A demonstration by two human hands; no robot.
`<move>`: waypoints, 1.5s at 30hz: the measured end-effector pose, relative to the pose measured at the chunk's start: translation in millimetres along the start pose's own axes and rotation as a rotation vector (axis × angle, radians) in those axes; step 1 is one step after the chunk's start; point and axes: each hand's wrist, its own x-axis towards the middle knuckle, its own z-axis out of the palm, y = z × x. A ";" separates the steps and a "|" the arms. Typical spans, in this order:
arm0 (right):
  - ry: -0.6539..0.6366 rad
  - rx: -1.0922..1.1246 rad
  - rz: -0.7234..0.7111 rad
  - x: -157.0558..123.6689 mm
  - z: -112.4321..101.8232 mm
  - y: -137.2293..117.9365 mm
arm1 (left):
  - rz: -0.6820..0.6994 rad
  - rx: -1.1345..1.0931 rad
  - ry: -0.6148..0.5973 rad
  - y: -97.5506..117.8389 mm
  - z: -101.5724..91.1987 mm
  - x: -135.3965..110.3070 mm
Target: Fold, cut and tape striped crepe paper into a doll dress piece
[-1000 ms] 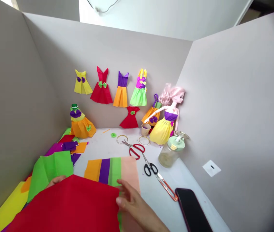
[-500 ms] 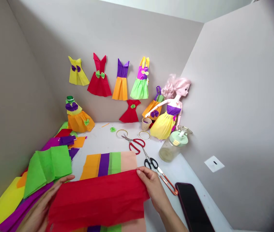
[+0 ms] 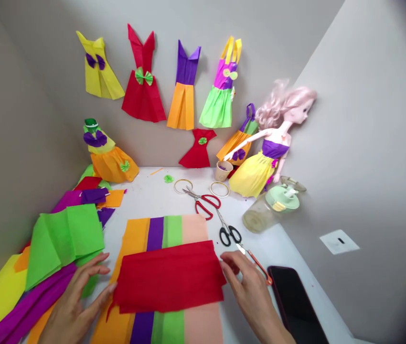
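Note:
A folded red sheet of crepe paper (image 3: 170, 277) lies flat across a strip of orange, purple, green and peach crepe paper (image 3: 173, 329). My left hand (image 3: 79, 296) is open beside the red sheet's left end, fingers spread and the thumb tip close to its edge. At the right end, my right hand (image 3: 251, 291) hovers with loosely bent fingers apart, holding nothing; whether its thumb touches the paper I cannot tell. Left of my left hand rests a pile of coloured paper, topped by a folded green sheet (image 3: 69, 234).
Red-handled scissors (image 3: 206, 203), black-handled scissors (image 3: 229, 235), a phone (image 3: 296, 303) and a lidded bottle (image 3: 272, 210) occupy the right side. Behind stand a doll (image 3: 260, 172) and a paper cup (image 3: 223, 170). Several paper dresses (image 3: 185, 95) hang on the back wall.
The red sheet has come down onto the striped paper, and both hands have let go and moved apart from it. The camera view has tilted down and come closer.

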 end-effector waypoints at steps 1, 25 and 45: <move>-0.073 -0.033 -0.040 -5.0 -2.5 1.0 | 0.013 0.064 -0.005 -5.6 -4.0 -5.4; -0.301 -0.326 -0.309 -20.3 -16.4 -13.7 | 0.451 0.131 -0.223 5.2 11.5 -11.4; -0.177 -0.422 -0.336 -6.1 -15.2 13.6 | 0.799 0.278 -0.169 -8.0 27.8 -9.0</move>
